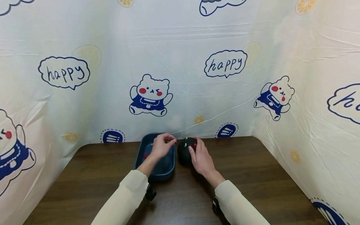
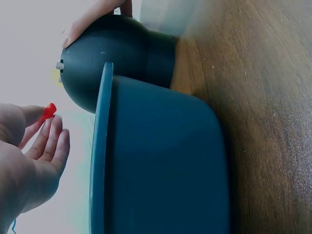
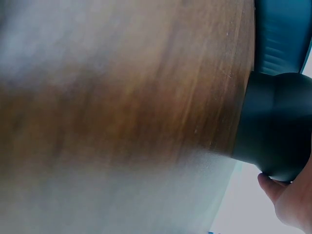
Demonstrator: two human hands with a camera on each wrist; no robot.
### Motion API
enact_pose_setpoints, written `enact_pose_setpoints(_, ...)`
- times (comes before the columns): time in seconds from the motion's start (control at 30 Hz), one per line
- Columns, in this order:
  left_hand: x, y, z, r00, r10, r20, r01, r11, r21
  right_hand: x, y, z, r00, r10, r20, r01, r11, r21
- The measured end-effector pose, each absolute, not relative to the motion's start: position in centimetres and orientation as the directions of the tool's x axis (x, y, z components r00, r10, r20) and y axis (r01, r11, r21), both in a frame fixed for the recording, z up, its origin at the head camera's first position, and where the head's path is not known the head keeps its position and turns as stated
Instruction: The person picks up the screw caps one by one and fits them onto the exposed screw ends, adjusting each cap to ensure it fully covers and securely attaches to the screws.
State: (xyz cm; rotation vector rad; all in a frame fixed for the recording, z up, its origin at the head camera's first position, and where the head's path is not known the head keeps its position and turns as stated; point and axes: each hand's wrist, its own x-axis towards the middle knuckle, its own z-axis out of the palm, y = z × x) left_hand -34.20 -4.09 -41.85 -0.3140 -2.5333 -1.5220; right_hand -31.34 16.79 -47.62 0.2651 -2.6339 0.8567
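Between the thumb and fingertips of my left hand [image 1: 162, 146] is a small red cap [image 2: 49, 111]. That hand is above the right side of a blue plastic bin [image 1: 161, 176]. Just right of the bin stands a dark round ball on a cylindrical base [image 1: 184, 155]. Short threaded metal studs [image 2: 60, 66] stick out of its top, and red caps [image 1: 195, 145] sit on its right upper part. My right hand [image 1: 203, 159] grips the ball from the right, thumb toward the front; some of its fingers are hidden behind the ball.
Inside the bin lie small red pieces [image 1: 145, 155]; my left forearm covers part of it. Both stand near the far edge of the brown wooden table [image 1: 253, 181]. A printed curtain [image 1: 185, 93] hangs close behind and along the sides.
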Motion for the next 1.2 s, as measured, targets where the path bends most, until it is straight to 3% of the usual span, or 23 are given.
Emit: enact_pose_setpoints(1.2,-35.4,-0.7,-41.4,-0.937,0.107,0.332,0.346,0.401,0.848,-31.3,16.8,-47.6,-0.918,-0.063,0.393,-0.279,0.807,-0.521)
